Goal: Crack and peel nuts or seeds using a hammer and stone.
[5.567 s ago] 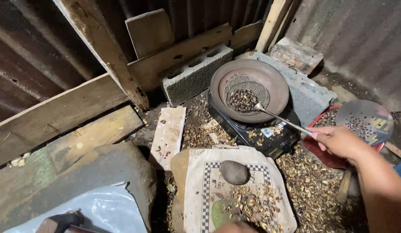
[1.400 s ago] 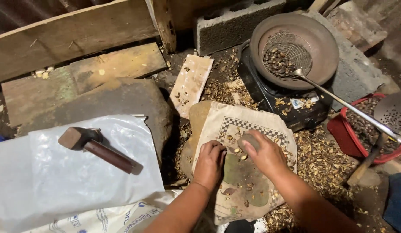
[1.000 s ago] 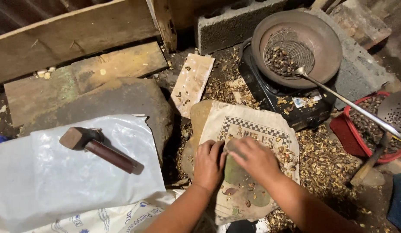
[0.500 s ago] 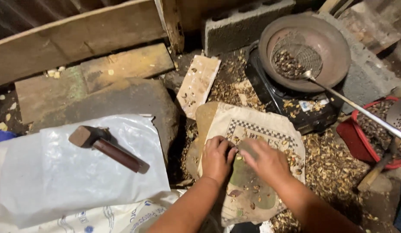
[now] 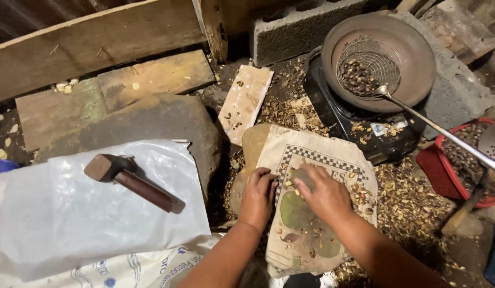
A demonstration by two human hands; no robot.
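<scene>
Both hands work on a printed sack spread over a flat stone on the floor. The left hand rests at the sack's 9 o'clock edge, fingers curled loosely; whether its grip holds anything, I cannot tell. The right hand presses down on a grey pounding stone, its grip closed over it. Compared with a second ago, the right hand sits slightly nearer the left and covers more of the stone; I judge a cracking stroke in progress. Small nuts and shell fragments lie scattered at 3 o'clock of the hands. A hammer lies untouched on a plastic sheet at 9 o'clock. A pan with a wire skimmer stands at 1 o'clock.
</scene>
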